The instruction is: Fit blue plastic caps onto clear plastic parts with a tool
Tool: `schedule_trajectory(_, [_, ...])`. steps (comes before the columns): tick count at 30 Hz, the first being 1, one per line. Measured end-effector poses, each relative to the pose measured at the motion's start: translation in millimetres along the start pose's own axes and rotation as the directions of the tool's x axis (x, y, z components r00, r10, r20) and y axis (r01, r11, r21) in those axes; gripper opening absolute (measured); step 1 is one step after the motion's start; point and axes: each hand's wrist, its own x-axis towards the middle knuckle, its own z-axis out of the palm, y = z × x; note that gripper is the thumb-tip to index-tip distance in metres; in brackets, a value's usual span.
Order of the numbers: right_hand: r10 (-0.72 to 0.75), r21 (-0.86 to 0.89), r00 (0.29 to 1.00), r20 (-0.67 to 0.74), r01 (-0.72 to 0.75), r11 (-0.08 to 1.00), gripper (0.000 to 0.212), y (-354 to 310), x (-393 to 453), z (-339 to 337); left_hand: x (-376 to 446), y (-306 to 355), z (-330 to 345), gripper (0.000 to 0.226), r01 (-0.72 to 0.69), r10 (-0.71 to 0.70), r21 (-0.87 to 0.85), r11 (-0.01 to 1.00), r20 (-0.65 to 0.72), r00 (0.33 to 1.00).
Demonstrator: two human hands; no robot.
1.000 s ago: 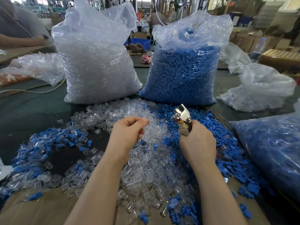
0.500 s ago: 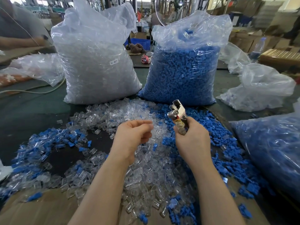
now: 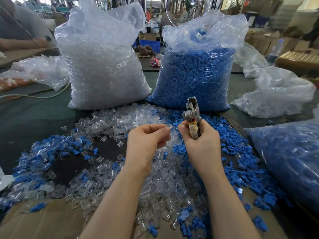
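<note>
My left hand (image 3: 147, 140) pinches a clear plastic part (image 3: 170, 127) between thumb and fingertips. My right hand (image 3: 201, 142) grips a metal plier-like tool (image 3: 191, 114) with a taped handle, its jaws pointing up. A blue cap (image 3: 176, 124) sits at my right thumb tip, right beside the clear part. Under both hands lies a heap of loose clear parts (image 3: 155, 178). Loose blue caps (image 3: 241, 161) spread to the right.
A big bag of clear parts (image 3: 101, 66) and a big bag of blue caps (image 3: 195, 73) stand behind the heap. Another blue-filled bag (image 3: 290, 161) lies at the right edge. Mixed blue-and-clear pieces (image 3: 43, 156) lie left. Another person's arm is at far left.
Both hands rose and drew together. The tool swung upright, and the clear part and blue cap now meet between the fingertips.
</note>
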Motion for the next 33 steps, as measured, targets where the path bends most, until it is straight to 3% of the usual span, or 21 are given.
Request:
schedule_trajectory(8, [-0.019, 0.0, 1.0, -0.013, 0.019, 1.0, 0.014, -1.6, -2.7, 3.8, -3.1, 3.8, 4.3, 0.005, -0.045, 0.045, 0.009, 0.999, -0.007, 0.999])
schedule_trajectory(15, [-0.01, -0.004, 0.999, -0.045, 0.01, 1.0, 0.009, -3.3, -3.9, 7.0, -6.0, 4.3, 8.7, 0.011, -0.181, 0.184, 0.124, 0.976, -0.016, 0.983])
schedule_trajectory(33, [0.06, 0.12, 0.993, 0.098, -0.071, 0.99, 0.008, -6.4, -2.5, 3.9, -5.6, -2.8, 8.0, 0.011, -0.331, 0.352, 0.262, 0.907, -0.039, 0.935])
